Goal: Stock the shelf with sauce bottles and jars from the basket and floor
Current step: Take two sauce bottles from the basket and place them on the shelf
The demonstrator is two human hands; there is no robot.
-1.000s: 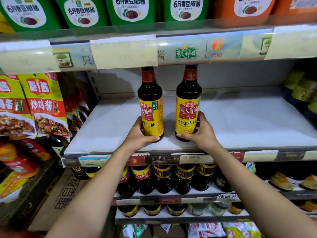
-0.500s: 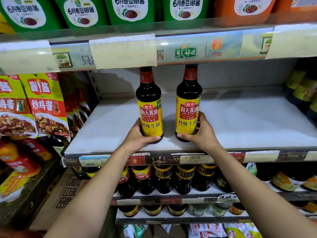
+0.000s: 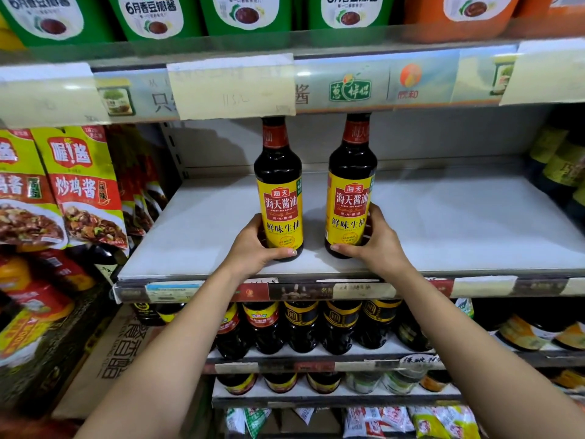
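Two dark soy sauce bottles with yellow labels and red necks stand upright on the grey shelf (image 3: 459, 223). My left hand (image 3: 253, 248) grips the base of the left bottle (image 3: 280, 198), thumb across its front. Around the base of the right bottle (image 3: 351, 191) curls my right hand (image 3: 376, 245). Both bottles sit near the shelf's front edge, a small gap between them. Their caps are hidden behind the price strip above.
Sauce pouches (image 3: 82, 188) hang at the left. Dark bottles (image 3: 560, 166) stand at the shelf's right end. Green and orange tubs (image 3: 240, 11) fill the shelf above. Rows of dark bottles (image 3: 304, 327) sit on the shelves below. A cardboard box (image 3: 107, 359) leans at lower left.
The left bottle has turned so its label faces me squarely. The right bottle has barely moved. Both hands keep their hold.
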